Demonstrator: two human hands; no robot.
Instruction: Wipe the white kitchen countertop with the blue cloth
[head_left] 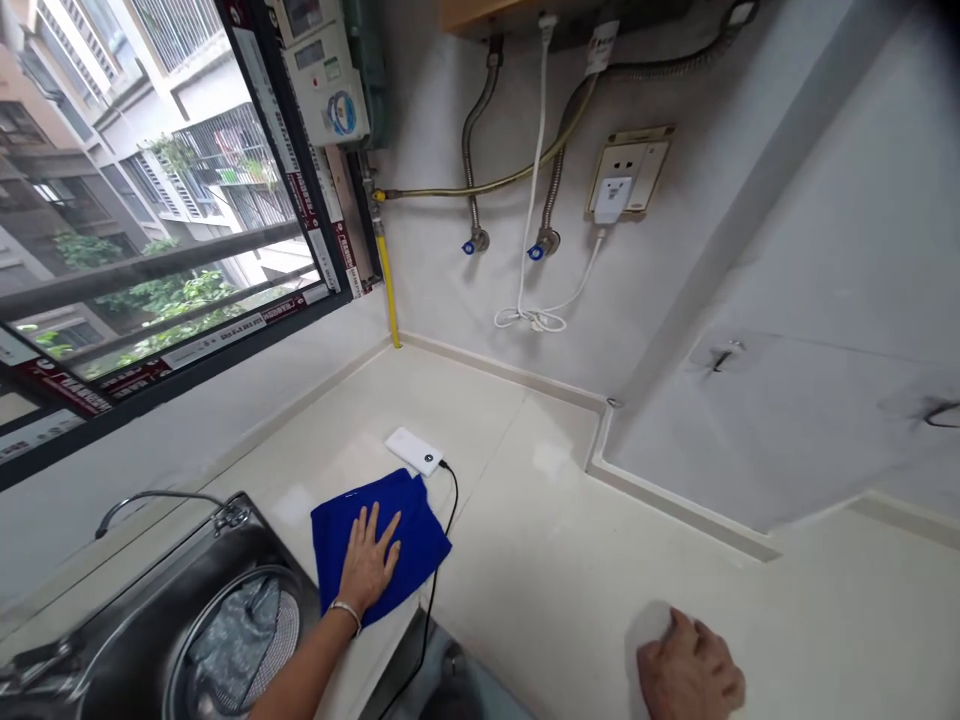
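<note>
My left hand (367, 562) lies flat, fingers spread, on a folded blue cloth (382, 535) on the pale countertop (570, 520). A bracelet circles that wrist. Just beyond the cloth rests a white power bank (414, 451) with a black cable (442, 540) running off toward me. My right hand (690, 675) is at the lower right, fingers curled and pressed down on a white cloth (649, 630) that blurs against the counter.
A steel sink (187, 610) with a strainer basket and a curved tap sits at the lower left. A window is on the left. The back wall carries hoses, valves, a yellow gas pipe (388, 290), a socket (626, 172) and a looped white cord.
</note>
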